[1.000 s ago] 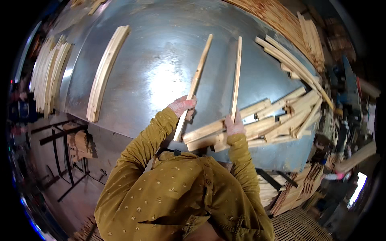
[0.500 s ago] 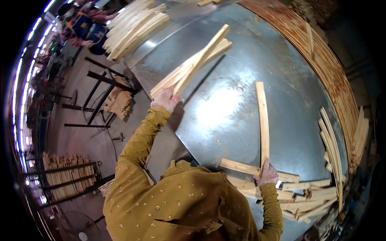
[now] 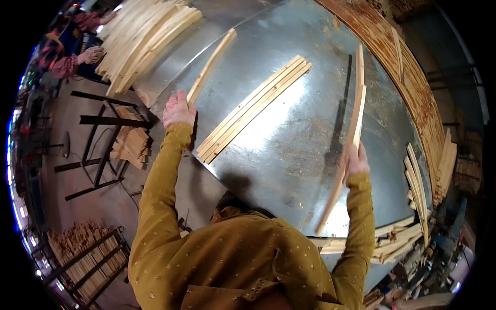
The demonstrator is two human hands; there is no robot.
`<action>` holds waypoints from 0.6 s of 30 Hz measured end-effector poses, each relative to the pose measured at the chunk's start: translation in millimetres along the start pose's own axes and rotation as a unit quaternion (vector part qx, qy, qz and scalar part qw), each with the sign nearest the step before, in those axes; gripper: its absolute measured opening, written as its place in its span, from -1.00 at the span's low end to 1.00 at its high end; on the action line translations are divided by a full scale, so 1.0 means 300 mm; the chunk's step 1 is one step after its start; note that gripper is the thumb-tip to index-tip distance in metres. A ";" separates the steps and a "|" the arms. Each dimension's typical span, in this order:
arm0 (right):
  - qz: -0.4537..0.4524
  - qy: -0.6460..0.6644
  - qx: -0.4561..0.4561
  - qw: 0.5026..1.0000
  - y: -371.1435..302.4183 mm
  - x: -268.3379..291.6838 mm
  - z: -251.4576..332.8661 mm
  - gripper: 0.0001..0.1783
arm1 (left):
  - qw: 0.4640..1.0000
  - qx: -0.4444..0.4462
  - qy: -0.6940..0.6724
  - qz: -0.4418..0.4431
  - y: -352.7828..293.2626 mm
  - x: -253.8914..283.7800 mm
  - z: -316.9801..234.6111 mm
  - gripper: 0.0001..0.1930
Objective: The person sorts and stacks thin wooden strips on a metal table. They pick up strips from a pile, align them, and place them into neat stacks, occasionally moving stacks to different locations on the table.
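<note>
My left hand [image 3: 179, 109] is at the left side of the grey metal table [image 3: 279, 181], closed on the near end of a wooden strip [image 3: 211, 66] that slants away to the upper right. Between my hands lies a neat row of several pale wooden strips [image 3: 253, 109], side by side on the metal and touched by neither hand. Over the right part of the table, my right hand [image 3: 356, 159] grips two long strips [image 3: 358, 111] near their middle. They overlap lengthwise, one reaching farther out, and the near end is blurred. My right fingers are partly hidden.
A big stack of strips [image 3: 150, 41] covers the far left corner, beside another person's hand [image 3: 92, 54]. Black metal frames [image 3: 103, 121] stand left of the table. Loose strips [image 3: 398, 243] lie at the lower right; a rusty brown board [image 3: 395, 67] borders the far right edge.
The row of strips has left my left hand and lies on the table; that hand has moved left with one strip. My right hand has risen and moved away from the lower-right pile with strips.
</note>
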State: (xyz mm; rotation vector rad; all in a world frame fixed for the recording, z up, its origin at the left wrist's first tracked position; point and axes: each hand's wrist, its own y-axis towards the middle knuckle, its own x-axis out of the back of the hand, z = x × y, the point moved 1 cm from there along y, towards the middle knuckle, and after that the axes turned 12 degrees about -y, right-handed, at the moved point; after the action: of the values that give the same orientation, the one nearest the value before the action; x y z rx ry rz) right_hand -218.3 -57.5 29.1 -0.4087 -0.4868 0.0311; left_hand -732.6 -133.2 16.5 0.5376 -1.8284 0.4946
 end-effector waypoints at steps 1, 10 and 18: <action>0.038 0.026 0.020 0.999 0.103 0.004 -0.064 -0.44 | 0.989 -0.088 -0.064 -0.098 -0.038 -0.016 -0.036 -0.39; -0.024 0.367 -0.147 0.918 0.204 -0.423 0.058 -0.54 | 0.477 0.216 -0.586 0.618 -0.523 -0.471 -0.408 -0.42; 0.019 0.158 -0.067 0.985 -0.247 -0.565 -0.132 -0.65 | 0.896 -0.042 -0.105 0.429 -0.376 -0.229 -0.441 -0.49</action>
State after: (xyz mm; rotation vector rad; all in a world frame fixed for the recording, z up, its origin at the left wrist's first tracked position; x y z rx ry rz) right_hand -355.1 -161.7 -49.9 -0.5441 -0.1675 -0.0301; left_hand -546.7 -140.0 -1.1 -0.3383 -2.2375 0.9616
